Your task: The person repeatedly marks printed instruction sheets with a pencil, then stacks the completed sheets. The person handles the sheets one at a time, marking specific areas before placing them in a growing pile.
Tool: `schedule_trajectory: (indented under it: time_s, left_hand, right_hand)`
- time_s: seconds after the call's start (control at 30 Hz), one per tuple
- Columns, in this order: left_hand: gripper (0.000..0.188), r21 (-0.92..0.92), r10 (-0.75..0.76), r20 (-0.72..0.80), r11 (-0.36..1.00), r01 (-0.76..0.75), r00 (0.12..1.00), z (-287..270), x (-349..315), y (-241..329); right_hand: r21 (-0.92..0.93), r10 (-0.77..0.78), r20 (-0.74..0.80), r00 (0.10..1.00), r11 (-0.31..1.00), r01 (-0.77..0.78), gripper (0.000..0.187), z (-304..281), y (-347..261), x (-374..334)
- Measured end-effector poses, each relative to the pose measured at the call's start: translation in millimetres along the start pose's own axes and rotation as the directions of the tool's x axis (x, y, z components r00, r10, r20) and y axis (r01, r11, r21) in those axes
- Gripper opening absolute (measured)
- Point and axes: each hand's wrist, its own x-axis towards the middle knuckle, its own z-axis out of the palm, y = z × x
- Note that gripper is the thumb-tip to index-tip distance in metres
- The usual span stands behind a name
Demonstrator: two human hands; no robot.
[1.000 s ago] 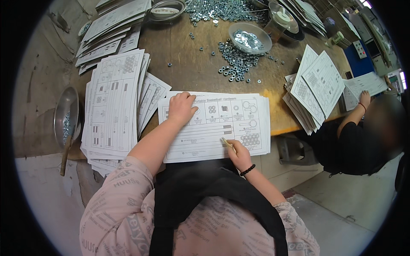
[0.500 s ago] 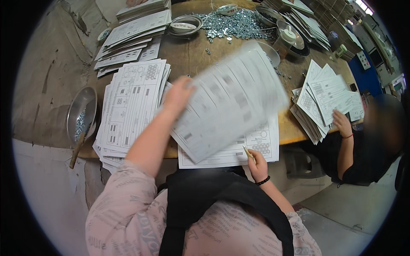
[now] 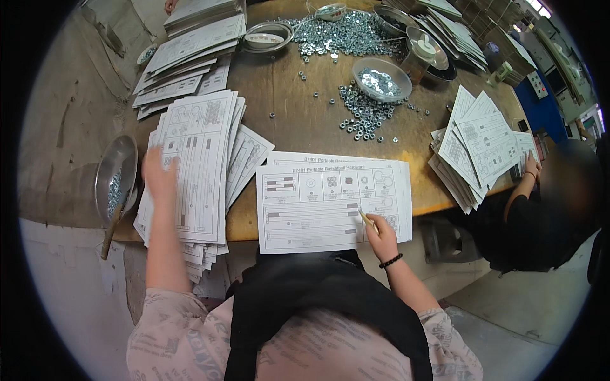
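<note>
In front of me, at the table's near edge, lies a small pile of printed sheets [image 3: 305, 219] with line drawings of hardware. My right hand [image 3: 383, 241] rests at the right side of the top sheet, fingers closed round a slim yellowish pen [image 3: 368, 221] whose tip points at the paper. To the left stands a taller, uneven stack of printed sheets [image 3: 200, 162]. My left hand [image 3: 159, 170] is over that stack's left side, its fingers blurred by motion, so I cannot make out whether they grip a sheet.
Hex nuts [image 3: 365, 114] lie beside a clear bowl of washers [image 3: 381, 81]. Behind is a large heap of nuts [image 3: 337, 35]. A metal bowl [image 3: 117, 174] with a wooden-handled tool hangs at the left edge. A co-worker's hand [image 3: 531, 166] touches sheets [image 3: 476, 136] at right.
The sheet my left hand was swinging over the table now lies flat on the pile before me. My left hand has moved left to the tall stack. The co-worker's hand has shifted right.
</note>
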Motion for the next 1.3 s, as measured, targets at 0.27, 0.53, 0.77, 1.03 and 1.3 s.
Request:
schedule_trajectory:
  time_s: [0.27,0.53,0.77,1.03,1.3]
  left_hand:
    - [0.053,-0.420,0.551,0.521,0.830,-0.367,0.652,83.8,-133.2,238.4]
    - [0.053,-0.548,0.683,0.419,0.716,-0.433,0.599,127.4,-119.1,257.5]
    - [0.058,-0.532,0.669,0.461,0.734,-0.423,0.583,132.8,-119.3,269.3]
    - [0.058,-0.521,0.666,0.443,0.736,-0.433,0.601,133.7,-121.3,270.1]
    - [0.058,-0.483,0.661,0.492,0.749,-0.454,0.567,134.0,-119.0,270.7]
  right_hand:
    - [-0.078,0.052,0.017,0.999,0.996,-0.050,0.022,16.7,-30.0,55.0]
    - [-0.271,0.112,-0.033,0.993,0.956,-0.117,0.022,26.8,-16.6,91.3]
    - [-0.516,0.060,0.041,0.997,0.856,-0.030,0.021,35.8,-20.7,104.5]
    - [-0.601,-0.001,0.111,0.994,0.796,0.068,0.016,40.6,-16.7,101.2]
    - [-0.607,-0.024,0.112,0.993,0.790,0.087,0.016,42.4,-17.3,91.1]
